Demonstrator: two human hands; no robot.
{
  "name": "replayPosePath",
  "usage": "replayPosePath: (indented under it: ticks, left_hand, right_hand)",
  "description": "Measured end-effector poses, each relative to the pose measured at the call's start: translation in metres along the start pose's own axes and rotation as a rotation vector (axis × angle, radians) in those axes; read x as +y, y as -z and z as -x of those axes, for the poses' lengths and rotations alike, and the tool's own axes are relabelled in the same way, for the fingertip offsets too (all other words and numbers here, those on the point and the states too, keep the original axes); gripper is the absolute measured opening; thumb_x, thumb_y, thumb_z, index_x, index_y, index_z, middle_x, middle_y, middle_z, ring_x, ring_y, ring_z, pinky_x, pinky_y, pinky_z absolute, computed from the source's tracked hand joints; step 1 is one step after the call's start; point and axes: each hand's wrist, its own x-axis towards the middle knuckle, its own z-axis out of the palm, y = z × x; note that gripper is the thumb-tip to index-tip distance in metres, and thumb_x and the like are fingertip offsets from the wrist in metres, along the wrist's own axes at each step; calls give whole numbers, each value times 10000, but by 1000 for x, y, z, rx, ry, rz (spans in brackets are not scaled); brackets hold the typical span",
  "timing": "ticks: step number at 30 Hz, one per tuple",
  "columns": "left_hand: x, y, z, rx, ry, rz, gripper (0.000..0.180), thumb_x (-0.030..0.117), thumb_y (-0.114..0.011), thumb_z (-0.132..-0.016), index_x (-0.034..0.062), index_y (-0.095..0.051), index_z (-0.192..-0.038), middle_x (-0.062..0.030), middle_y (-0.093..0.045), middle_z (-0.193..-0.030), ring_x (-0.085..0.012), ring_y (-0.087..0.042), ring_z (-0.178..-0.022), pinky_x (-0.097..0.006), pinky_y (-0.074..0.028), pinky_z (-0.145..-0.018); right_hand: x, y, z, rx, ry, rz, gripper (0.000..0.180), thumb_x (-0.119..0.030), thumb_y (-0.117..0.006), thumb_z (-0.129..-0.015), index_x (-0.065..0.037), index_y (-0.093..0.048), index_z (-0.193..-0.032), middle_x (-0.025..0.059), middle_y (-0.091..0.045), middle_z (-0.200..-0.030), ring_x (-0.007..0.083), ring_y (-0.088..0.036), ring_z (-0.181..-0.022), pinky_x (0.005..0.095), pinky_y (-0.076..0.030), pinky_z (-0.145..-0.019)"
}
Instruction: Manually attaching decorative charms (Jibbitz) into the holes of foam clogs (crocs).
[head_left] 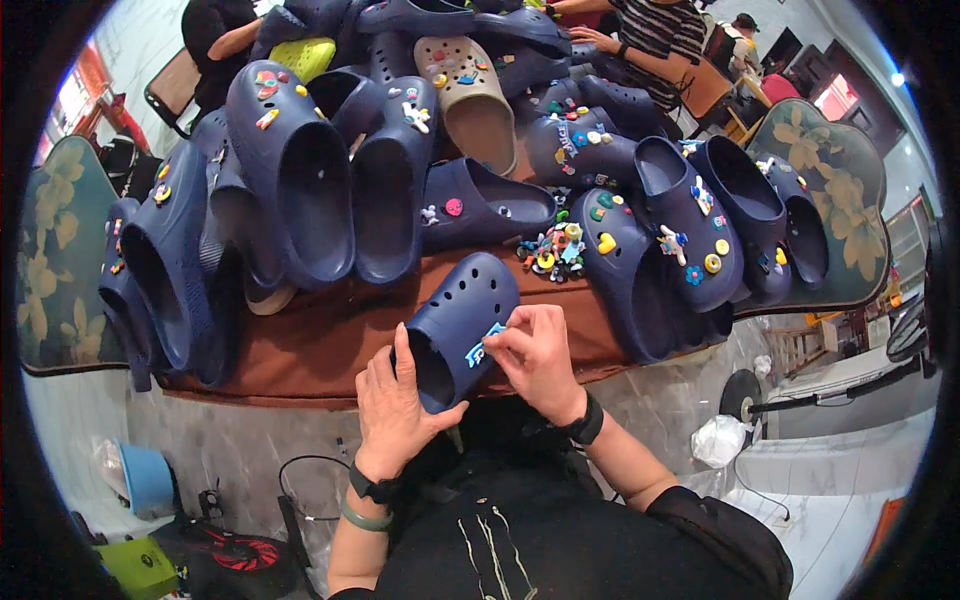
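A navy clog [462, 300] with round vent holes lies at the near edge of the table, its toe pointing away from me. My left hand [392, 398] grips the clog's opening and heel end, thumb on the near side and fingers along the left. My right hand [540, 362] pinches a blue-and-white shoe charm [483, 347] against the clog's right side. Whether the charm's stem sits in a hole is hidden. Just beyond the clog is a small pile of mixed colourful charms [553, 250].
Navy clogs with charms are heaped across the brown cloth [290, 345], with one beige clog [465, 95] at the back. Chair backs [815, 200] flank the table. Two people [660, 45] work at the far side. A blue bucket [148, 478] stands on the floor.
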Motion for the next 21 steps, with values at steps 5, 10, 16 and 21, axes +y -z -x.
replayPosePath:
  ticks: [5,10,16,21]
  left_hand:
    - [2,1,-1,24,-18,-4,1294,450,-889,-567,41,-151,-1548,-209,-472,-1219,-377,-497,-1090,-478,-395,-897]
    - [0,1,-1,24,-27,22,1287,439,-894,-568,38,-157,-1544,-204,-479,-1218,-373,-502,-1081,-479,-395,-892]
    - [-1,3,0,26,-29,39,1274,408,-898,-559,33,-174,-1537,-183,-490,-1218,-360,-512,-1071,-466,-399,-887]
    - [-6,4,-2,29,-56,100,1263,362,-897,-538,27,-194,-1532,-178,-503,-1220,-355,-526,-1056,-449,-403,-880]
  right_hand:
    - [-1,-12,19,112,173,138,216,-49,-722,-760,-79,-683,-971,45,-611,-1016,263,-541,-998,415,-395,-855]
    - [-10,-11,28,-22,256,273,383,-46,-671,-764,-2,-646,-1144,81,-610,-1179,257,-536,-1105,447,-388,-931]
    - [-9,-18,38,-88,245,283,455,-80,-670,-779,35,-611,-1214,114,-568,-1242,266,-517,-1116,490,-342,-1006]
    - [-3,-6,32,-146,208,134,445,-83,-664,-803,-13,-610,-1239,85,-571,-1227,275,-510,-1123,503,-315,-1026]
